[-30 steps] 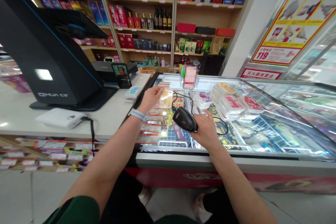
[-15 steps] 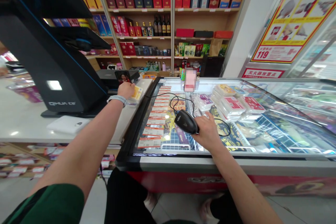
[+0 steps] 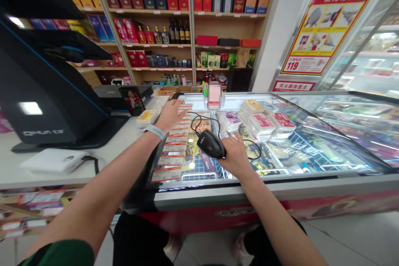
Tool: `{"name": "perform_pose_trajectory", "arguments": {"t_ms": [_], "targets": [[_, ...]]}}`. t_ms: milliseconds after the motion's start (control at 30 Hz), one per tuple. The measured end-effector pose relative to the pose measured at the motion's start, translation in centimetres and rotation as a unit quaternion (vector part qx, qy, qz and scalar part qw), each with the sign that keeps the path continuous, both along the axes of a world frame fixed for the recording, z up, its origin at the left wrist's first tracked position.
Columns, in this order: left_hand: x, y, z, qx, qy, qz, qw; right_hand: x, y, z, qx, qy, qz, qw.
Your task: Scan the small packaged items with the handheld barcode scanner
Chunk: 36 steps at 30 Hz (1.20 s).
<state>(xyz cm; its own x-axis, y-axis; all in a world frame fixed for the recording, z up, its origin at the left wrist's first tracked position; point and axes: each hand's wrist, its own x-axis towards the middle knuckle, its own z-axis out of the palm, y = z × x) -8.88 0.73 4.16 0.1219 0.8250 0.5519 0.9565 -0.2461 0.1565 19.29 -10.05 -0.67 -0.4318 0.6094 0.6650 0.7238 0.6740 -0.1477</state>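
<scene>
My right hand is wrapped round the handle of a black barcode scanner, held above the glass freezer top. Its black cable loops across the glass. With fingers stretched out, my left hand is over the left edge of the freezer, near a column of price labels, and holds nothing. A yellow-labelled clear pack lies on the white counter just left of that hand. On the glass to the right sit stacked packs with red labels and a purple-labelled pack.
A black checkout terminal stands on the counter at left, with a white box before it. Behind it leans a phone. Shelves of boxes and bottles line the back wall.
My left hand has let go of the yellow-labelled pack on the counter and moved right, over the freezer edge. The view has turned slightly right; my right hand still grips the scanner.
</scene>
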Motion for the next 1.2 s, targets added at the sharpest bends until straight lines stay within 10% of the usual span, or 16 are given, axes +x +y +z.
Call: {"name": "perform_pose_trajectory", "arguments": {"t_ms": [200, 433, 933, 1200], "targets": [[10.7, 1.8, -3.3, -0.031, 0.073, -0.192, 0.978, 0.1, -0.1, 0.1, 0.031, 0.056, -0.016, 0.998], [17.1, 2.8, -4.6, -0.055, 0.060, -0.233, 0.969, 0.3, 0.0, -0.2, 0.046, 0.084, -0.032, 0.995], [10.2, 0.0, -4.0, -0.046, -0.255, -0.200, 0.945, 0.3, 0.0, -0.2, 0.039, 0.085, -0.031, 0.995], [5.2, -2.3, -4.6, -0.106, -0.545, -0.172, 0.813, 0.3, -0.3, 0.3, 0.030, 0.074, -0.022, 0.997]]}}
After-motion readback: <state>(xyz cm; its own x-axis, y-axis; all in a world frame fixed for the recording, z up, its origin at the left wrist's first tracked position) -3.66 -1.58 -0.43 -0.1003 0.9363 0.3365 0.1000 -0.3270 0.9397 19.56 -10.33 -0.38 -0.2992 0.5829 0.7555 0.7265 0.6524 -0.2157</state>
